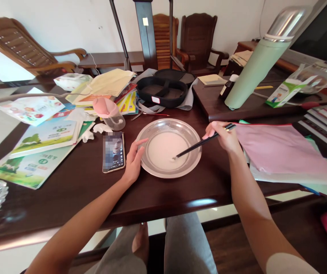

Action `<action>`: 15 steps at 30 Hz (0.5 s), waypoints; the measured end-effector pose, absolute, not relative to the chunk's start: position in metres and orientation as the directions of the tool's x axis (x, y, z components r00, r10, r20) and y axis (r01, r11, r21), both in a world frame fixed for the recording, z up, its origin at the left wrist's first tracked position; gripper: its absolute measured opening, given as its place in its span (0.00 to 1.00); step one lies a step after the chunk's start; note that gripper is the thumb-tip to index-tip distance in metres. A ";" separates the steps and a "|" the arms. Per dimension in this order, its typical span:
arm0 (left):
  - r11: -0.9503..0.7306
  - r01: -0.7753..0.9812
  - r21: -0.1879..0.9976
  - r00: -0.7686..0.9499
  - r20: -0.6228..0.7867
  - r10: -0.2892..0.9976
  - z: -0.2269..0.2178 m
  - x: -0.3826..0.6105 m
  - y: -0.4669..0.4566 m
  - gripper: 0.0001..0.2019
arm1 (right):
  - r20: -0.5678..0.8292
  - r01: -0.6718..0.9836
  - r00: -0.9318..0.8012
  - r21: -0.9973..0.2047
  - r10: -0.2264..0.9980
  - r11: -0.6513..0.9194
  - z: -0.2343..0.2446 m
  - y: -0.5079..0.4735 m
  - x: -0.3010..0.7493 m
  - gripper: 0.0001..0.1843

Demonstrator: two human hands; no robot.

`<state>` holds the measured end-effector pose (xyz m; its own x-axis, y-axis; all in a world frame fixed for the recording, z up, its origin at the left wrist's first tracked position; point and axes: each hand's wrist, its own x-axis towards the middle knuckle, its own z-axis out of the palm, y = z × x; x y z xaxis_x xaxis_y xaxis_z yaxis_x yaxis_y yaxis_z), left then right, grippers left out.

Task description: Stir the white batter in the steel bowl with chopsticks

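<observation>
A round metal plate [190, 135] sits mid-table and holds a pool of white liquid [166, 148]. My right hand [223, 135] is closed around a pair of dark chopsticks [200, 144], whose tips dip into the liquid near the middle. My left hand [133, 160] rests against the plate's left rim with the fingers spread and the thumb along the edge. It holds nothing. A phone [113, 151] with a lit screen lies flat just left of that hand.
Books and leaflets [45, 139] cover the table's left side beside a pink-lidded cup [109, 112]. A black divided tray [162, 91] sits behind the plate. A pink folder [280, 148] lies right, a green flask [255, 66] behind it. Wooden chairs [199, 36] line the wall.
</observation>
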<state>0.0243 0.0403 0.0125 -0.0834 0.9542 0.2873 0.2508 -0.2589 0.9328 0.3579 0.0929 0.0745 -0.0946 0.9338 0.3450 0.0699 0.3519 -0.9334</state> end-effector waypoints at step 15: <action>-0.262 0.273 0.926 -0.082 0.293 0.953 0.015 0.025 0.041 0.23 | 0.349 0.070 -0.096 -0.932 0.932 0.356 0.076 0.091 0.357 0.26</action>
<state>0.0246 0.0406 0.0151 -0.0817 0.9525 0.2932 0.2727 -0.2616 0.9259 0.3566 0.0913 0.0756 -0.0956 0.9322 0.3490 0.0702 0.3560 -0.9318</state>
